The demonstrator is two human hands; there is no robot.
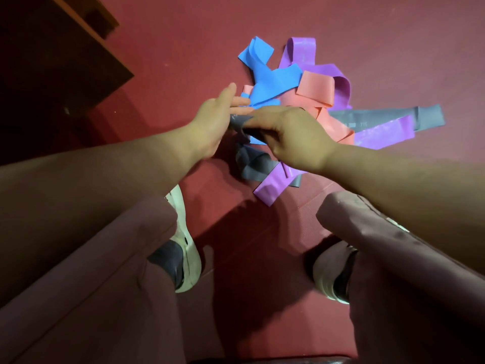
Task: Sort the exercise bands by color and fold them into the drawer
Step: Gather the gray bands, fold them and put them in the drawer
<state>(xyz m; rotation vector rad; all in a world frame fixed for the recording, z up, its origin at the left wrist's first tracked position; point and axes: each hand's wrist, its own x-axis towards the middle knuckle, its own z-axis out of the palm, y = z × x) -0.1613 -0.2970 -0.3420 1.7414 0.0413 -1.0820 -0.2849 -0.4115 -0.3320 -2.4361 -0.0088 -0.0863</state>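
A tangled pile of exercise bands lies on the red floor ahead of me: blue bands point(273, 80), purple bands point(301, 55), pink bands point(315, 93) and grey bands point(393, 118). My right hand point(291, 135) is over the pile's near side, its fingers pinched on a grey band point(252, 161) that hangs down from them. My left hand point(217, 119) is beside it, fingers stretched out flat toward the pile and touching the same grey band's end near the blue band. Part of the pile is hidden under my hands.
A dark wooden piece of furniture point(52, 61) stands at the upper left. My knees in pinkish trousers and white shoes point(186, 245) are in the foreground, either side of a strip of red floor point(262, 245).
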